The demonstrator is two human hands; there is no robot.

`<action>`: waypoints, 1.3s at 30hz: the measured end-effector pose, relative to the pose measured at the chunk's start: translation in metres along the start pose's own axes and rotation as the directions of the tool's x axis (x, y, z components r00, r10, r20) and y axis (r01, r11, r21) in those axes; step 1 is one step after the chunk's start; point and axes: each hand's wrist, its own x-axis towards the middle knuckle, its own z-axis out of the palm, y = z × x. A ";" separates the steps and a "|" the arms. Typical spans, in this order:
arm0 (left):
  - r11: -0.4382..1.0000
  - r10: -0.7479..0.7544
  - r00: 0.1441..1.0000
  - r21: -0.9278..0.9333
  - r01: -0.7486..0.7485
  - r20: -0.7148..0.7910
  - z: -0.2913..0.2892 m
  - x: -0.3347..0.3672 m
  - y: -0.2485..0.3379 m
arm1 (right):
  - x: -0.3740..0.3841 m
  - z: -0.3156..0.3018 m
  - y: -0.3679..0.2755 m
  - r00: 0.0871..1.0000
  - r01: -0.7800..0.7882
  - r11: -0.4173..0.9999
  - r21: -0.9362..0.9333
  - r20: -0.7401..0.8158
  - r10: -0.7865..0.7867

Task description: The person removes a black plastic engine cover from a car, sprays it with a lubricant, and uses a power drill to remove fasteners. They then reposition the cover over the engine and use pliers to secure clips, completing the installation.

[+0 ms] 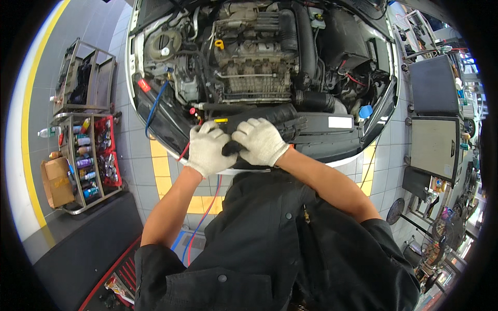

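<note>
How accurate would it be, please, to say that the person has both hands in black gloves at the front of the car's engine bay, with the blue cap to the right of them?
Not quite: the gloves are off-white, not black. The head view shows this on the left hand and right hand. The rest stands.

Has the left hand and the right hand in white knitted gloves. Holds between both a small black part, over the front of an open engine bay. Faces the engine with its yellow handle. Has at left some bottles, at right a pale metal cabinet.
</note>
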 end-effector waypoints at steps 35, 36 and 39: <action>-0.328 -0.892 -0.205 -0.267 0.906 0.403 0.173 -0.567 0.210 | 0.014 0.008 -0.093 0.912 0.303 0.876 -0.376 0.382 -0.151; -0.353 -0.899 -0.225 -0.317 0.880 0.377 0.170 -0.581 0.203 | 0.017 0.007 -0.113 0.920 0.275 0.870 -0.409 0.374 -0.115; -0.401 -0.884 -0.172 -0.518 0.755 0.434 0.151 -0.600 0.161 | 0.043 0.014 -0.190 0.937 0.342 0.867 -0.362 0.204 -0.284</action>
